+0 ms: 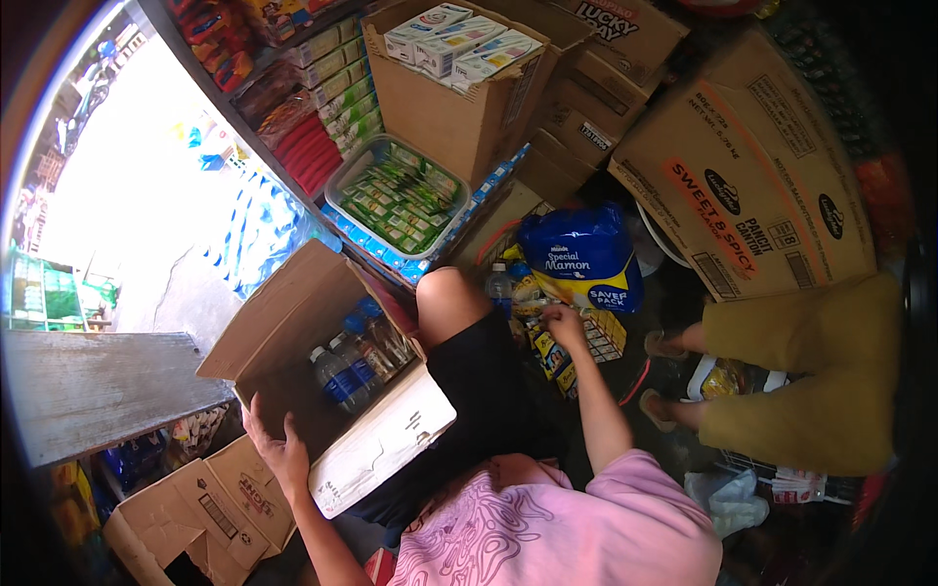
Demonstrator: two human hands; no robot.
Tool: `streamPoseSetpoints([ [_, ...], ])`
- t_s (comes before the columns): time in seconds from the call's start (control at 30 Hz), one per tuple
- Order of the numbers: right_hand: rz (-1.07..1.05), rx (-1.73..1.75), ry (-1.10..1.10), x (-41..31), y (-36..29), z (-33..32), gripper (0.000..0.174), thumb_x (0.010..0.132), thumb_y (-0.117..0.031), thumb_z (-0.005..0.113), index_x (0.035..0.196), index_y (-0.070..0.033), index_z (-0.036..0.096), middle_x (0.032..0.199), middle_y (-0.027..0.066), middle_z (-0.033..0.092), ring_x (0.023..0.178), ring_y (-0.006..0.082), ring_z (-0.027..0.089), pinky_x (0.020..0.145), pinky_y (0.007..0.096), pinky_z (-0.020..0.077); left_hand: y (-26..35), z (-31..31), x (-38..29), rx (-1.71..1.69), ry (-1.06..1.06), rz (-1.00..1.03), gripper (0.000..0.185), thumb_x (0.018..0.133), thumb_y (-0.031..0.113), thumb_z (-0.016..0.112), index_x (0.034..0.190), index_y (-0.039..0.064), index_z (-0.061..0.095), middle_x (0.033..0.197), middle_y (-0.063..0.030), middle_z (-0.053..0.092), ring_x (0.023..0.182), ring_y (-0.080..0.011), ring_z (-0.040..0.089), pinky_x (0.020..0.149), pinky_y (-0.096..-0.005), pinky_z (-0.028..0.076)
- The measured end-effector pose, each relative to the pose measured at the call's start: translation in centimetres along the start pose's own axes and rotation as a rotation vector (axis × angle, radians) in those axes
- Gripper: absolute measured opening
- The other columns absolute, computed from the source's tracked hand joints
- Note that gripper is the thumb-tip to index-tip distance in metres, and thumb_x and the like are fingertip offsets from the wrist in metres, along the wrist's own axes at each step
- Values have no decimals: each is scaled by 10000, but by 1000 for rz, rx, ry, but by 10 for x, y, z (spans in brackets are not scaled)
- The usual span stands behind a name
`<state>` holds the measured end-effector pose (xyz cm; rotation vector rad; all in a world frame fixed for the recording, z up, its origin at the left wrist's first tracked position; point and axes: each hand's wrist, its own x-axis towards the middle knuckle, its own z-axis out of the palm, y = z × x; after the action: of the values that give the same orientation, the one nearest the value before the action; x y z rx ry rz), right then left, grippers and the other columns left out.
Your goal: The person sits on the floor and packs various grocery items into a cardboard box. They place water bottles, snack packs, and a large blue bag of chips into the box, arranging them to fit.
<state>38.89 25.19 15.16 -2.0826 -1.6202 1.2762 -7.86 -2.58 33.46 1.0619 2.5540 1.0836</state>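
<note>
An open cardboard box (275, 377) rests tilted against my lap with its flaps spread. My left hand (277, 443) grips its near wall, the thumb inside. Several clear plastic bottles with blue labels (341, 381) stand in the box, alongside bottles with blue caps (377, 326). My right hand (564, 327) reaches down to a wire basket (604, 337) of goods; the fingers are curled, and whether they hold anything is unclear. Beside it lie yellow-and-blue snack packets (553, 359), a blue-and-yellow Special Mamon pack (579, 253) and a clear bottle with a blue label (500, 289).
A plastic tub of green sachets (399, 198) sits beyond my knee. Behind it rises a carton of white boxes (447, 95). Another person's legs (799, 373) stand at the right below a large noodle carton (740, 176). A flattened carton (220, 505) lies lower left, under a wooden ledge (110, 388).
</note>
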Motion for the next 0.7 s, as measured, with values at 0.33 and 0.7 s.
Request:
streamPoseSetpoints([
  [0.33,204,-90,42,75,-65,64,495,832,-307,711,1202,17,662,1124,280,702,1083,413,684,919,484,525,4,-1,-1,48,12,-59,600,854,-2,692,1423,92,529,1479,-203,467,1427,-362,399,1184,-446,303],
  [0.7,-580,-220,-27,12,-148,14,224,874,-133,730,1062,-23,677,1039,190,704,935,356,689,805,439,539,5,-2,4,48,27,-33,582,836,8,713,1391,55,543,1433,-231,486,1345,-385,473,1141,-433,365],
])
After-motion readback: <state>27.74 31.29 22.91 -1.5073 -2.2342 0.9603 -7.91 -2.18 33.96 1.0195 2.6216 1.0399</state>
